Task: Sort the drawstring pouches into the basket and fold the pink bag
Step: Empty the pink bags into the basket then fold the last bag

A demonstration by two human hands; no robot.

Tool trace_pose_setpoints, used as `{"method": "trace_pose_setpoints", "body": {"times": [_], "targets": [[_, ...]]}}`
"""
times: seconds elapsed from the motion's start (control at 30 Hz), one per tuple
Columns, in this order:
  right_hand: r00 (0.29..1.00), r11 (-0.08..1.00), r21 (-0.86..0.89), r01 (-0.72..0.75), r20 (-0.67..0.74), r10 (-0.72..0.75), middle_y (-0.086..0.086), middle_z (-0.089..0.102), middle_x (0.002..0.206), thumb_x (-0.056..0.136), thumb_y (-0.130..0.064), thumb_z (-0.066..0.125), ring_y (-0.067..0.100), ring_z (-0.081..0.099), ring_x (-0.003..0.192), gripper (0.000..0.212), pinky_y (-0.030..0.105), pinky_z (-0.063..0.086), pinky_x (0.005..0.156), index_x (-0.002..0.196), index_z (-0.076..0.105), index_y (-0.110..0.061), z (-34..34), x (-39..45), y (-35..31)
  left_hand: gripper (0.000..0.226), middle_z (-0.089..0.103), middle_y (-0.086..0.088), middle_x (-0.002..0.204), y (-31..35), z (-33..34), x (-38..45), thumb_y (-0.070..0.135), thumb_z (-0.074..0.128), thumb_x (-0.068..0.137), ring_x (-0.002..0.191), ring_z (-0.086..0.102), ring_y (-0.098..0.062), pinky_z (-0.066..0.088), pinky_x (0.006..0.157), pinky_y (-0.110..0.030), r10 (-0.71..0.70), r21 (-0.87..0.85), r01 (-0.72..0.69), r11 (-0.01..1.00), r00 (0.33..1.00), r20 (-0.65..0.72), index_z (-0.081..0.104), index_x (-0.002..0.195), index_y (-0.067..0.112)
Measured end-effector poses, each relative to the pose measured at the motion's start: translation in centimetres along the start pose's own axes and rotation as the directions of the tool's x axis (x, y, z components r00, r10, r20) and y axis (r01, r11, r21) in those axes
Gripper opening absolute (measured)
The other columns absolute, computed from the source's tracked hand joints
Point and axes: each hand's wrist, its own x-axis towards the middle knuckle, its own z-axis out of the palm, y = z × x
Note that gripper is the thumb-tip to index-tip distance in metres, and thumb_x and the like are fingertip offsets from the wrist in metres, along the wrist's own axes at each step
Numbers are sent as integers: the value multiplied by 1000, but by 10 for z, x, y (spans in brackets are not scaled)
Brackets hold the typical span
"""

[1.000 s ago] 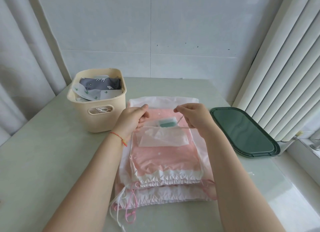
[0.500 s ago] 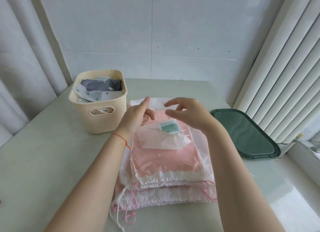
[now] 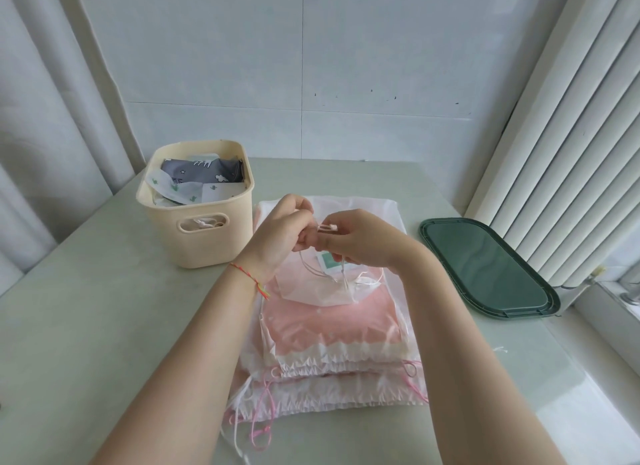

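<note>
We pinch the white drawstring [image 3: 327, 227] of a small translucent pouch [image 3: 320, 289] with both hands: the left hand [image 3: 277, 237] curls its fingers [image 3: 304, 218] round the cord, and the right hand [image 3: 360, 242] nips its knotted end. The pouch lies on top of the pink bag [image 3: 332, 326], which sits on a stack of drawstring bags mid-desk [image 3: 86, 326]. At ten o'clock from the stack stands the cream basket [image 3: 197, 236], holding grey and white pouches [image 3: 201, 177]. At three o'clock lies a dark green lid [image 3: 485, 267].
</note>
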Motion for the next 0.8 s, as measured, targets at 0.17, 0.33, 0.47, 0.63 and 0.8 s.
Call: {"method": "trace_pose_setpoints", "body": {"times": [0.17,0.33,0.47,0.63,0.8], "targets": [[999,980,199,20,-33,-13,3,57,61,98,-40,52,12,45,53,41,22,36,52,70,59,-11,-2,-1,-1,22,40,-5,59,-2,-3,0,10,45,67,52,36,-17,28,48,-26,-6,-145,15,989,998,61,47,89,8],[863,939,322,121,-502,61,1,53,53,100,-34,49,11,45,49,41,23,36,54,68,62,-12,-12,4,6,21,54,-11,60,-12,-11,-1,6,48,92,54,47,-21,42,57,-25,-81,97,65,993,980,179,66,83,2],[884,995,101,-26,-463,70,-5,58,60,94,-42,57,6,48,51,33,27,37,55,76,66,-16,-18,4,20,24,58,-3,59,-21,-16,2,11,53,96,52,49,-13,40,60,-21,-84,189,70,979,994,63,69,78,6],[970,950,-243,-194,-193,149,-6,67,81,75,-55,75,9,58,71,41,23,41,57,88,67,-16,-17,-1,29,24,65,3,59,-25,-18,10,11,53,97,49,55,-12,46,64,-26,-41,254,75,964,990,-136,68,78,10],[987,952,-258,-163,-51,155,-4,56,61,80,-40,75,9,45,53,28,18,35,49,68,68,-16,-19,-6,19,23,66,5,57,-24,-17,8,13,53,95,48,55,-11,45,63,-25,-61,332,95,938,992,-112,69,78,11]]}}
